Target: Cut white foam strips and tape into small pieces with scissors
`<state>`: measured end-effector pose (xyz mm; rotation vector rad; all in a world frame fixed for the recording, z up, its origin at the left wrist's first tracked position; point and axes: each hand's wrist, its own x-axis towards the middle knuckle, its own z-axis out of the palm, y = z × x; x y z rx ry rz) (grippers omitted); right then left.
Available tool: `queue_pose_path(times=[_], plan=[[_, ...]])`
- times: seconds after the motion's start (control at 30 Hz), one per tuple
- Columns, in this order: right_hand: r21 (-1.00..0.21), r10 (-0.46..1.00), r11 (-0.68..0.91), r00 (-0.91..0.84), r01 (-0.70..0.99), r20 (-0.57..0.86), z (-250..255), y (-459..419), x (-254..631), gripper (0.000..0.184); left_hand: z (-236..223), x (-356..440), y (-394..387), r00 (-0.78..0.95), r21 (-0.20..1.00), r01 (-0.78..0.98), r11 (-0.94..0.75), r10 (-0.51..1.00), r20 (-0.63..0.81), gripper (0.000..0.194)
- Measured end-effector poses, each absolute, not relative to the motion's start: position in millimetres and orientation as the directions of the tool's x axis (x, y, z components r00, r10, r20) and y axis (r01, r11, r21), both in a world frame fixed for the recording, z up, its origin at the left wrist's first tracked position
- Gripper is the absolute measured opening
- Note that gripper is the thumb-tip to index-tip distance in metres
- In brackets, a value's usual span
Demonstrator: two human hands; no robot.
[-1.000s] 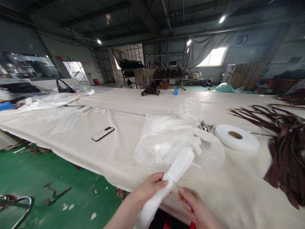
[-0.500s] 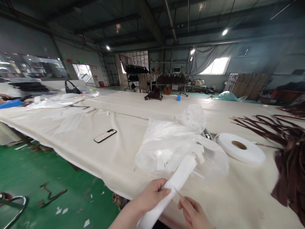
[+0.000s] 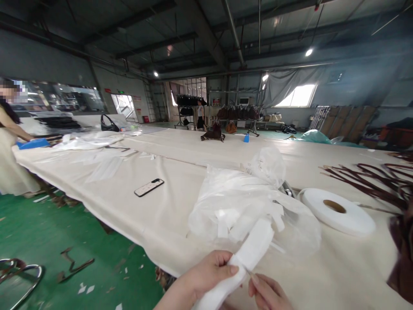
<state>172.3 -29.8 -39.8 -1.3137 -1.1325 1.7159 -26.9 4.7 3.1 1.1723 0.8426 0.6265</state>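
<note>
My left hand point(image 3: 209, 275) is closed around a long white strip point(image 3: 257, 243), thumb on top. The strip slants from the bottom edge up towards the plastic bag. My right hand point(image 3: 269, 293) is partly cut off by the lower edge. Its fingers pinch a thin pointed tool point(image 3: 248, 271), whose tip meets the strip's right edge beside my left thumb; its exact kind cannot be made out. Just beyond the strip lies a clear plastic bag point(image 3: 226, 191) with white pieces. A roll of white tape point(image 3: 311, 200) rests flat to its right.
A phone point(image 3: 145, 189) lies left on the cream-covered table point(image 3: 174, 215). Brown leather straps point(image 3: 371, 176) spread at right. A dark bag point(image 3: 213, 132) sits farther back. One person point(image 3: 13, 142) stands at the far left; another point(image 3: 200, 116) is in the background. Scraps litter the green floor.
The view has turned left and tilted up slightly, so the table things sit lower and farther right. A person has come into view at the left. Both hands keep their holds.
</note>
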Motion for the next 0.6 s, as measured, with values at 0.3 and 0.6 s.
queue_pose_path(times=[0.3, 0.6], plan=[[-0.858, 0.854, -0.5, -0.234, -0.116, -0.465, -20, -25, 161, 0.067, 6, -26, 15, 0.515, 0.973, 0.11, 0.201, 0.826, -0.229, 0.054], [-0.816, 0.832, -0.554, -0.149, -0.165, -0.534, -16, -12, 154, 0.063, 12, -22, 27, 0.539, 0.926, -0.033, 0.377, 0.786, -0.301, 0.052]])
